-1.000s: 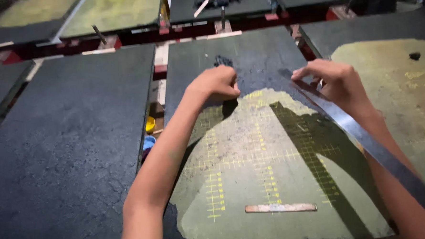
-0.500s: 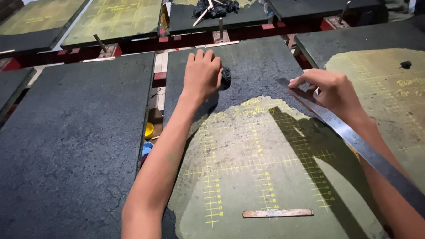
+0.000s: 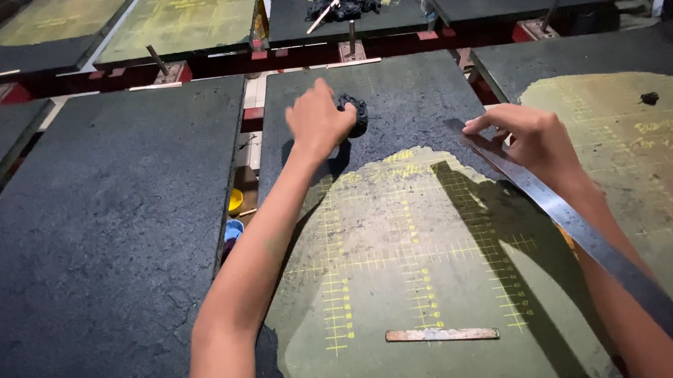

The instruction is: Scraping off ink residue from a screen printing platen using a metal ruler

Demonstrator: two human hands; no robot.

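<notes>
My left hand point(image 3: 317, 122) is closed around a black crumpled wad point(image 3: 353, 113) of scraped material at the far part of a flat board point(image 3: 392, 81). That board is coated black at the top and bare olive green with yellow ruled markings point(image 3: 407, 246) lower down. My right hand point(image 3: 532, 139) grips the upper end of a long steel ruler point(image 3: 580, 231), which slants down to the right along my forearm, its tip resting at the edge of the black coating. A short flat wooden stick point(image 3: 442, 334) lies near the board's front edge.
A fully black-coated board point(image 3: 103, 222) lies to the left, and a partly scraped one point(image 3: 621, 116) to the right with a small black lump point(image 3: 649, 98). Further boards stand at the back, one holding a black pile with sticks point(image 3: 340, 1). Small coloured pots point(image 3: 233, 205) sit in the gap.
My left hand moved up the board from the coating's edge to the black wad and closed on it. The right hand with the ruler stayed roughly in place.
</notes>
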